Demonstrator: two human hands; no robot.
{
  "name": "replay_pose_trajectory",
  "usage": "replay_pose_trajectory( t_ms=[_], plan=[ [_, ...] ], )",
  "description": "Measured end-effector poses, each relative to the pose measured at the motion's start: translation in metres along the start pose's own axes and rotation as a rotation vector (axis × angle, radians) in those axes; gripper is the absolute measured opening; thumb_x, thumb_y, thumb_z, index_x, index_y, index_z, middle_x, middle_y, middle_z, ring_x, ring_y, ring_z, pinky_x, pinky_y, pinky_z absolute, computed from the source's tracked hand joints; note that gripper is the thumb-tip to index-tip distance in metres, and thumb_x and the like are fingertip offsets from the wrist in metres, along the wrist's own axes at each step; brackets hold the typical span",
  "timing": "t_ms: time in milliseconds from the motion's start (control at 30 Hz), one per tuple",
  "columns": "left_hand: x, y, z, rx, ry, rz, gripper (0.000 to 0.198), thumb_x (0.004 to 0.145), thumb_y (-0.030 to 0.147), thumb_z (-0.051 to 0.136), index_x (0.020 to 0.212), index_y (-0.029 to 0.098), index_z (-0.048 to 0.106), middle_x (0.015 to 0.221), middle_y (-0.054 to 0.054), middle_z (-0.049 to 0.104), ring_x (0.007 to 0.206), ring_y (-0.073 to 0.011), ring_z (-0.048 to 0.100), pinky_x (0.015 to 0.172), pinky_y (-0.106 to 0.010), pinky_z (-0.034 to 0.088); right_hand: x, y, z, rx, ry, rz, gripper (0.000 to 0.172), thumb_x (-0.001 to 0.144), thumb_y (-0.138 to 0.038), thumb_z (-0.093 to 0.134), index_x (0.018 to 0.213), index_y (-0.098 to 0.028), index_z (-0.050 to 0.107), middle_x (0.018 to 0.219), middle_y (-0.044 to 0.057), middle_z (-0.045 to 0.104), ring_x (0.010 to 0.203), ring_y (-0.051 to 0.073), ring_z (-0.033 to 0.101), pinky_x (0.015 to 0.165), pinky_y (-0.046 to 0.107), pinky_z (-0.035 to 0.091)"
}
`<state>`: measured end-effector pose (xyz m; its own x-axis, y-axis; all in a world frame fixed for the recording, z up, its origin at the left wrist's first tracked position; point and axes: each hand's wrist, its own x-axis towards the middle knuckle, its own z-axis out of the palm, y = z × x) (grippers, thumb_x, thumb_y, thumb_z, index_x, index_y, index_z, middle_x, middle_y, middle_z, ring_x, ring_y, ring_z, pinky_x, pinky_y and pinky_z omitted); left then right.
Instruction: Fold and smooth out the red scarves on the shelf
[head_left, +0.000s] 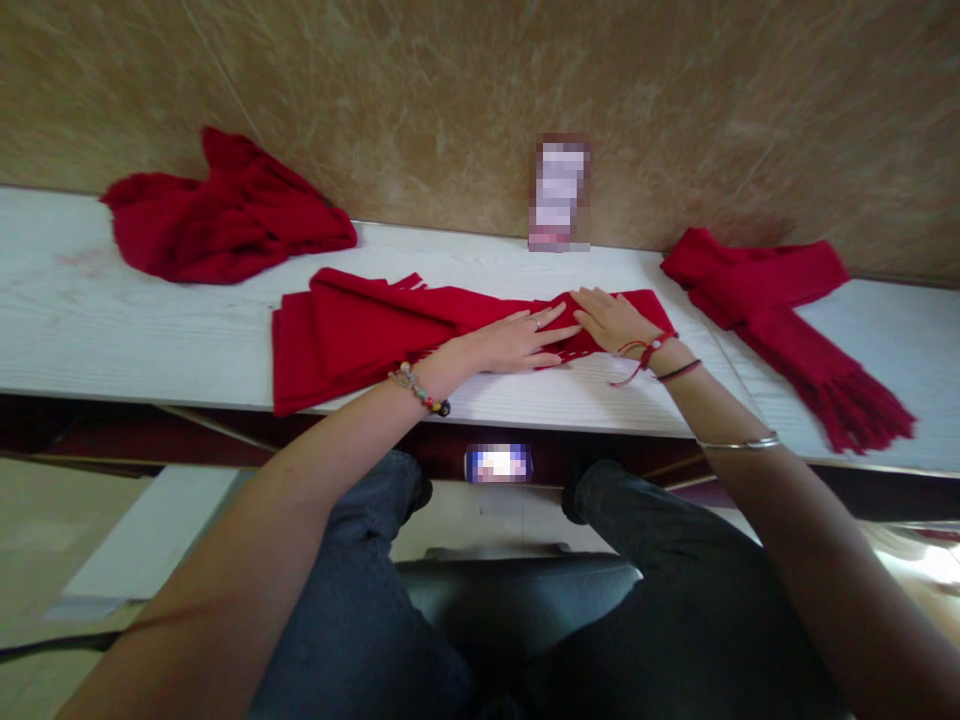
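Dark trousers (360,600) are filling the lower part of my view, with a dark seat (517,600) showing between the legs. At the far left, I am seeing a crumpled red scarf (225,220) that is lying on the white wood-grain counter (172,350), close to the brown marbled wall (412,90). To its right and nearer me, a folded red scarf (375,325) is resting near the middle of the counter, spreading wide at its left end and showing bits of fringe along its edges. On its narrower right part I am laying the left hand (510,343), a beaded bracelet (420,388) circling that wrist; its fingers are spreading flat over the cloth, released. Just beside it, the right hand (615,318) is lying on the same scarf, its fingers stretching out loosely, clenching nothing. Behind, a blurred rectangular item (559,190) is standing by the wall. At the right, a fringed red scarf (780,290) is lying bent, its tassels pointing towards the counter's front edge.
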<state>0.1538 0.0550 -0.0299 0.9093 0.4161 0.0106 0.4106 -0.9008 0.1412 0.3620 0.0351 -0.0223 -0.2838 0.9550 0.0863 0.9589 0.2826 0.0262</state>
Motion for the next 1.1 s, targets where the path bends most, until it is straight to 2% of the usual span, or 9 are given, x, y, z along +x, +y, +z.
replay_pose_trajectory(
  t_ms=[67, 167, 267, 467, 633, 767, 1100],
  plan=[
    [-0.001, -0.001, -0.001, -0.005, -0.006, -0.012, 0.057, 0.095, 0.048, 0.029, 0.147, 0.027, 0.019, 0.156, -0.005, 0.011, 0.141, -0.0187, 0.017, 0.113, -0.033, 0.015, -0.001, -0.002, 0.005, -0.009, 0.007, -0.001, 0.056, 0.093, -0.034, 0.020, 0.141, -0.011, 0.034, 0.147, 0.013, 0.035, 0.135, 0.028, 0.032, 0.106, 0.051, 0.031],
    [-0.001, -0.004, 0.001, 0.005, -0.006, -0.013, 0.056, 0.095, 0.047, 0.029, 0.146, 0.025, 0.022, 0.153, -0.006, 0.021, 0.141, -0.0165, 0.019, 0.112, -0.032, 0.015, -0.003, 0.007, 0.010, -0.005, 0.016, -0.010, 0.055, 0.093, -0.034, 0.019, 0.143, -0.013, 0.032, 0.148, 0.012, 0.034, 0.135, 0.027, 0.032, 0.107, 0.052, 0.030],
    [-0.001, -0.006, 0.003, 0.038, -0.002, 0.000, 0.057, 0.095, 0.047, 0.030, 0.145, 0.022, 0.026, 0.153, -0.007, 0.022, 0.141, -0.0173, 0.018, 0.113, -0.034, 0.014, -0.004, 0.024, 0.011, -0.001, -0.007, -0.008, 0.055, 0.093, -0.036, 0.019, 0.144, -0.016, 0.029, 0.149, 0.011, 0.032, 0.136, 0.028, 0.030, 0.106, 0.055, 0.029],
    [0.000, -0.009, 0.007, 0.044, -0.015, 0.006, 0.055, 0.095, 0.050, 0.028, 0.144, 0.025, 0.029, 0.153, -0.004, 0.023, 0.141, -0.0179, 0.017, 0.113, -0.037, 0.014, -0.004, 0.050, 0.003, 0.010, -0.141, 0.028, 0.057, 0.092, -0.040, 0.023, 0.144, -0.020, 0.029, 0.149, 0.008, 0.032, 0.136, 0.029, 0.030, 0.106, 0.057, 0.029],
    [0.001, -0.009, 0.007, 0.041, -0.015, 0.025, 0.056, 0.095, 0.052, 0.026, 0.143, 0.024, 0.032, 0.152, -0.004, 0.024, 0.141, -0.0186, 0.016, 0.113, -0.038, 0.014, -0.003, 0.033, -0.006, 0.005, -0.019, 0.046, 0.057, 0.093, -0.041, 0.020, 0.145, -0.020, 0.026, 0.151, 0.009, 0.027, 0.138, 0.030, 0.023, 0.105, 0.060, 0.027],
    [0.001, -0.006, 0.004, 0.033, -0.031, 0.008, 0.056, 0.095, 0.050, 0.027, 0.143, 0.022, 0.033, 0.153, -0.005, 0.022, 0.141, -0.0201, 0.017, 0.113, -0.039, 0.015, -0.003, 0.018, -0.001, -0.039, -0.081, 0.024, 0.055, 0.093, -0.037, 0.021, 0.144, -0.020, 0.030, 0.151, 0.009, 0.028, 0.138, 0.031, 0.024, 0.105, 0.062, 0.026],
    [0.000, -0.009, 0.008, 0.044, 0.003, 0.012, 0.053, 0.095, 0.048, 0.026, 0.143, 0.027, 0.031, 0.151, -0.002, 0.029, 0.140, -0.0171, 0.020, 0.112, -0.036, 0.017, -0.008, 0.041, 0.006, -0.068, -0.103, 0.018, 0.055, 0.093, -0.040, 0.020, 0.144, -0.023, 0.031, 0.151, 0.007, 0.029, 0.137, 0.030, 0.026, 0.104, 0.062, 0.028]
  ],
)
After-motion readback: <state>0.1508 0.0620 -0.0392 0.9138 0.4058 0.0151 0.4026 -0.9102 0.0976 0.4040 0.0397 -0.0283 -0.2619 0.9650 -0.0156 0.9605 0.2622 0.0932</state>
